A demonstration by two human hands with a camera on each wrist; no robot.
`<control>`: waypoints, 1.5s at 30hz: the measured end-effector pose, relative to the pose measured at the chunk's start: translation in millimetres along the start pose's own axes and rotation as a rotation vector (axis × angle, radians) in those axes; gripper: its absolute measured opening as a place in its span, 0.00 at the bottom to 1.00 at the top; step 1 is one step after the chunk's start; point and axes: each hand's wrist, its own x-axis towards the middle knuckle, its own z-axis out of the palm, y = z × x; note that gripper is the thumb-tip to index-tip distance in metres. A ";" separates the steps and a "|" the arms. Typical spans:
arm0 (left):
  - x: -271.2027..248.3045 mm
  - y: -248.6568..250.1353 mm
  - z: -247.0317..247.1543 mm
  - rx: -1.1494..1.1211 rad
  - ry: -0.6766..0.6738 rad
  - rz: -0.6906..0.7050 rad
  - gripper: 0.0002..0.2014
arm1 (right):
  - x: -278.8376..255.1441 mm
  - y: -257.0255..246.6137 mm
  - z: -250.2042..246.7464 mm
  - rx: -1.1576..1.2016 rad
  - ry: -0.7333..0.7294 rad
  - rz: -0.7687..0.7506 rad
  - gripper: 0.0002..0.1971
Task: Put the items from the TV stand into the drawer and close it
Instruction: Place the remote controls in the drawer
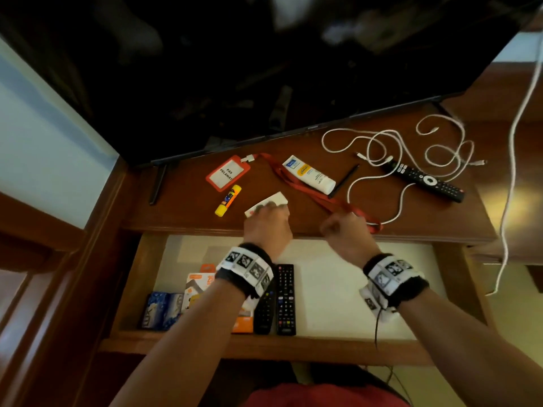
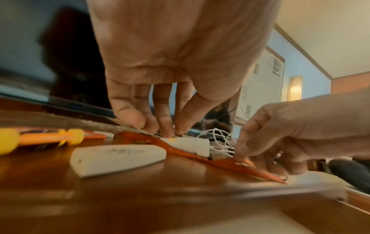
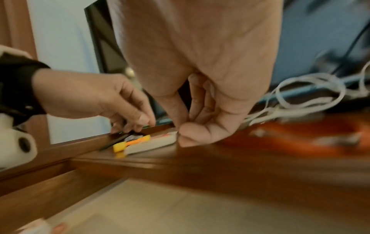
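Observation:
On the wooden TV stand (image 1: 182, 212) lie a white remote (image 1: 274, 199) (image 2: 118, 156), a yellow glue stick (image 1: 227, 201), a red badge holder (image 1: 227, 173) with its red lanyard (image 1: 299, 186) (image 2: 224, 163), a lotion tube (image 1: 310, 174), a black pen (image 1: 343, 180), white cables (image 1: 396, 148) and a black remote (image 1: 426, 179). My left hand (image 1: 266, 221) (image 2: 160, 126) hovers over the white remote, fingers pointing down, gripping nothing. My right hand (image 1: 343, 230) (image 2: 270, 142) is curled, its fingertips down on the lanyard's near end. The drawer (image 1: 264, 346) below stands open.
Inside the drawer at the left are two black remotes (image 1: 285, 298), orange packs (image 1: 199, 283) and a blue soap box (image 1: 161, 309); its right half shows white liner. The TV (image 1: 235, 69) looms over the back of the stand. A white cable (image 1: 511, 142) hangs at the right.

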 end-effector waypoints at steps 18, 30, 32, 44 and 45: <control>97.9 26.9 10.3 0.192 -0.247 -0.297 0.37 | 122.2 106.8 -132.2 -0.486 0.028 0.175 0.24; 70.0 31.7 -10.0 -0.170 0.029 -0.334 0.25 | 87.3 97.1 -168.9 -0.253 0.321 0.031 0.26; 60.6 35.1 -14.9 -0.274 0.087 -0.317 0.20 | 79.0 89.5 -172.6 -0.275 0.335 -0.005 0.33; -27.5 43.6 38.5 -0.553 -0.243 -0.233 0.10 | -18.6 8.0 -101.4 0.225 0.045 -0.141 0.27; -31.0 42.8 47.8 -0.529 -0.285 -0.251 0.10 | -25.1 10.3 -81.4 0.217 -0.064 -0.137 0.27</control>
